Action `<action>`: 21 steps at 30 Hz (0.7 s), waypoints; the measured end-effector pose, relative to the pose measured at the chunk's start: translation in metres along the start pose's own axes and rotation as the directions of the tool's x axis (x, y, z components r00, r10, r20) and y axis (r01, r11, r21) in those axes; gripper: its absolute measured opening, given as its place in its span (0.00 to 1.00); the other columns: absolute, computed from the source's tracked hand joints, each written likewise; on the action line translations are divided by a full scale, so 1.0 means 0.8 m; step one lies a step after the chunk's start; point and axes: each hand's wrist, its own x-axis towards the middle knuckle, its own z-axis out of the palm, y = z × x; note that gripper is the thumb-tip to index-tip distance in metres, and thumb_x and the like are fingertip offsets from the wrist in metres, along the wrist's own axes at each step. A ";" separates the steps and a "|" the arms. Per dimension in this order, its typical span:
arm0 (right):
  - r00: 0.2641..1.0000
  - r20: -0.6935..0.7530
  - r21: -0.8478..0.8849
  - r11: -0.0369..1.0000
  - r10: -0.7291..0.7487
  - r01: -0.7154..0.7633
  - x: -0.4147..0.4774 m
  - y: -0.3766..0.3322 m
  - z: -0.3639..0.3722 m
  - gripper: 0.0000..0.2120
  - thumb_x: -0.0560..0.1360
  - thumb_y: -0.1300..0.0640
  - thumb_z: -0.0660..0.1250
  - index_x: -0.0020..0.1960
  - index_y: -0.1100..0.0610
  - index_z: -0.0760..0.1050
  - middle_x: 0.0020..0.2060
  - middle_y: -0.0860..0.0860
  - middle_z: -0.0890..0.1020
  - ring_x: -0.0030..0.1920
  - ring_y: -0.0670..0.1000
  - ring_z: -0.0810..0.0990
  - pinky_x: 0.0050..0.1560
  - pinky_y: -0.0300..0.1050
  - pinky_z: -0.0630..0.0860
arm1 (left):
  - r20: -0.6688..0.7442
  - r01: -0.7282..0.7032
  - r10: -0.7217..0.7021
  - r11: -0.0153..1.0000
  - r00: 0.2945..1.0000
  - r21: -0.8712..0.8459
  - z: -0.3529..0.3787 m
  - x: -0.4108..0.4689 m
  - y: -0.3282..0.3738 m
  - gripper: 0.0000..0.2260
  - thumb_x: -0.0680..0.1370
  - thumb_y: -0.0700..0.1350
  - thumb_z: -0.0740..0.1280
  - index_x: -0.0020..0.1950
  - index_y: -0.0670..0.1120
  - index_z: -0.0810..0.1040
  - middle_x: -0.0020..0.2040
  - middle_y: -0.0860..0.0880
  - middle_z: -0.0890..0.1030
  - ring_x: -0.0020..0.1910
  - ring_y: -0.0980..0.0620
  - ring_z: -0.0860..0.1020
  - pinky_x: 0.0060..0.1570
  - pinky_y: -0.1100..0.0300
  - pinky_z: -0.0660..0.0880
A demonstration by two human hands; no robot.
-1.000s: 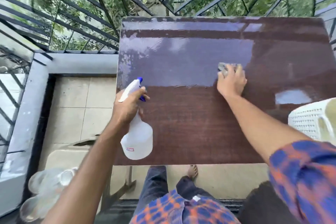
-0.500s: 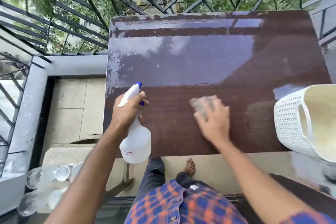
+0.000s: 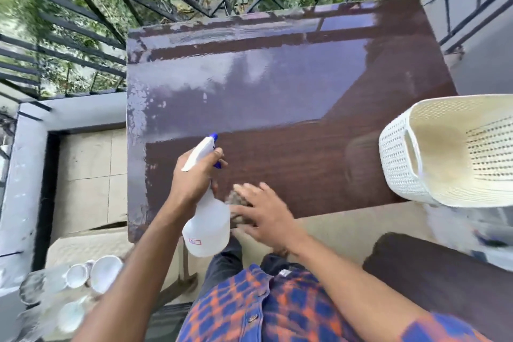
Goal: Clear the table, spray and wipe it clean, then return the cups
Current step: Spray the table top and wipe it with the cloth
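- Clear cups [image 3: 75,286] cluster at the lower left, off the table [image 3: 277,86], blurred.
- Left hand [image 3: 195,175] clasps the neck of a translucent white spray bottle [image 3: 206,228], blue-tipped, above the near edge.
- Right hand [image 3: 268,218], fingers straight, presses a grey cloth [image 3: 236,198] on the brown tabletop, wet and glossy farther back.
- White perforated basket [image 3: 433,153] sits at the right edge.

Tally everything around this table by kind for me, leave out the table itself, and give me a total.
spray bottle: 1
cloth: 1
white basket: 1
cups: at least 3, off the table at lower left, too blurred for an exact count
Total: at least 6
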 end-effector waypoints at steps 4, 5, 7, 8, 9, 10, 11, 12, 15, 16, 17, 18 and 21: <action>0.776 -0.274 0.057 0.815 0.569 -0.577 -0.075 0.097 -0.045 0.19 0.76 0.43 0.69 0.66 0.43 0.78 0.69 0.53 0.73 0.67 0.60 0.74 0.67 0.62 0.67 | -0.017 0.024 -0.024 0.999 1.000 0.036 0.001 -0.011 -0.016 0.05 0.81 0.44 0.69 0.47 0.45 0.82 0.41 0.44 0.84 0.24 0.54 0.70 0.27 0.59 0.69; 0.655 -0.315 0.110 0.712 0.687 -0.694 -0.079 0.118 -0.057 0.20 0.76 0.44 0.69 0.67 0.46 0.78 0.71 0.56 0.72 0.69 0.61 0.72 0.70 0.63 0.66 | -0.022 0.025 -0.025 0.999 0.999 0.032 -0.001 -0.016 -0.020 0.05 0.81 0.43 0.69 0.46 0.45 0.82 0.41 0.44 0.83 0.24 0.54 0.70 0.26 0.59 0.69; 0.526 -0.332 0.175 0.600 0.783 -0.781 -0.066 0.138 -0.067 0.23 0.77 0.44 0.69 0.70 0.48 0.75 0.76 0.58 0.67 0.75 0.62 0.66 0.75 0.65 0.60 | -0.032 0.019 -0.019 1.000 0.999 0.019 -0.007 -0.025 -0.028 0.05 0.81 0.42 0.69 0.46 0.45 0.81 0.40 0.44 0.83 0.25 0.55 0.71 0.25 0.60 0.69; 0.541 -0.325 0.165 0.610 0.776 -0.775 -0.056 0.135 -0.065 0.23 0.77 0.43 0.69 0.69 0.48 0.75 0.77 0.58 0.66 0.76 0.62 0.64 0.76 0.65 0.60 | -0.038 0.020 -0.020 1.000 0.999 0.015 -0.011 -0.029 -0.033 0.05 0.80 0.42 0.69 0.46 0.45 0.82 0.41 0.44 0.83 0.26 0.55 0.72 0.25 0.59 0.69; 0.598 -0.304 0.142 0.656 0.742 -0.741 -0.047 0.125 -0.060 0.22 0.77 0.43 0.69 0.69 0.48 0.75 0.77 0.57 0.65 0.76 0.62 0.64 0.75 0.64 0.60 | -0.045 0.027 -0.026 1.000 0.999 0.009 -0.016 -0.032 -0.037 0.05 0.80 0.42 0.69 0.45 0.45 0.82 0.41 0.44 0.83 0.28 0.55 0.73 0.25 0.59 0.70; 0.680 -0.273 0.118 0.725 0.681 -0.679 -0.040 0.109 -0.053 0.21 0.77 0.43 0.68 0.68 0.47 0.76 0.78 0.56 0.65 0.76 0.61 0.64 0.75 0.65 0.61 | -0.052 0.036 -0.037 0.999 0.998 -0.004 -0.020 -0.035 -0.042 0.05 0.80 0.42 0.69 0.46 0.45 0.82 0.42 0.43 0.83 0.29 0.55 0.74 0.25 0.59 0.70; 0.772 -0.224 0.095 0.802 0.595 -0.590 -0.040 0.092 -0.041 0.20 0.78 0.44 0.67 0.68 0.46 0.76 0.78 0.55 0.65 0.76 0.60 0.64 0.75 0.65 0.61 | -0.057 0.048 -0.049 0.999 0.997 -0.017 -0.024 -0.038 -0.046 0.05 0.80 0.42 0.69 0.46 0.45 0.82 0.42 0.43 0.83 0.31 0.54 0.75 0.25 0.59 0.70; 0.854 -0.177 0.064 0.872 0.489 -0.485 -0.049 0.071 -0.028 0.19 0.78 0.45 0.66 0.68 0.45 0.76 0.78 0.54 0.65 0.77 0.60 0.64 0.75 0.65 0.61 | -0.061 0.063 -0.065 0.998 0.996 -0.023 -0.029 -0.041 -0.049 0.04 0.80 0.41 0.69 0.46 0.45 0.82 0.42 0.43 0.83 0.31 0.54 0.75 0.25 0.59 0.70; 0.924 -0.158 0.048 0.937 0.349 -0.346 -0.104 0.048 -0.006 0.20 0.79 0.45 0.62 0.69 0.45 0.77 0.76 0.56 0.69 0.74 0.60 0.68 0.74 0.62 0.65 | -0.049 0.078 -0.079 0.997 0.996 -0.024 -0.044 -0.042 -0.053 0.05 0.81 0.41 0.69 0.45 0.45 0.81 0.41 0.43 0.83 0.31 0.53 0.75 0.24 0.60 0.70; 0.892 -0.202 0.065 0.914 0.405 -0.400 -0.122 0.055 -0.011 0.19 0.78 0.46 0.62 0.68 0.45 0.78 0.75 0.57 0.69 0.71 0.60 0.70 0.72 0.61 0.67 | -0.035 0.079 -0.079 0.997 0.996 -0.008 -0.049 -0.042 -0.053 0.05 0.81 0.41 0.69 0.45 0.45 0.81 0.42 0.43 0.83 0.30 0.54 0.75 0.24 0.60 0.70; 0.841 -0.247 0.070 0.874 0.482 -0.481 -0.137 0.068 -0.019 0.18 0.78 0.47 0.63 0.67 0.45 0.77 0.74 0.57 0.70 0.66 0.61 0.72 0.69 0.59 0.70 | -0.024 0.075 -0.075 0.997 0.997 0.007 -0.055 -0.040 -0.052 0.05 0.81 0.41 0.68 0.45 0.45 0.81 0.42 0.43 0.83 0.29 0.55 0.75 0.24 0.59 0.70; 0.774 -0.279 0.078 0.816 0.569 -0.572 -0.150 0.085 -0.029 0.18 0.78 0.47 0.64 0.67 0.44 0.76 0.73 0.57 0.70 0.63 0.62 0.73 0.66 0.59 0.71 | -0.014 0.073 -0.073 0.997 0.997 0.019 -0.062 -0.037 -0.051 0.05 0.81 0.41 0.68 0.45 0.45 0.81 0.42 0.43 0.83 0.27 0.56 0.74 0.24 0.59 0.70; 0.534 -0.298 0.175 0.595 0.791 -0.785 -0.175 0.125 -0.054 0.23 0.78 0.39 0.61 0.70 0.46 0.74 0.76 0.57 0.66 0.68 0.66 0.72 0.69 0.61 0.70 | 0.017 0.064 -0.064 0.997 0.998 0.035 -0.085 -0.025 -0.049 0.05 0.81 0.41 0.68 0.46 0.44 0.81 0.40 0.45 0.83 0.28 0.56 0.75 0.23 0.60 0.70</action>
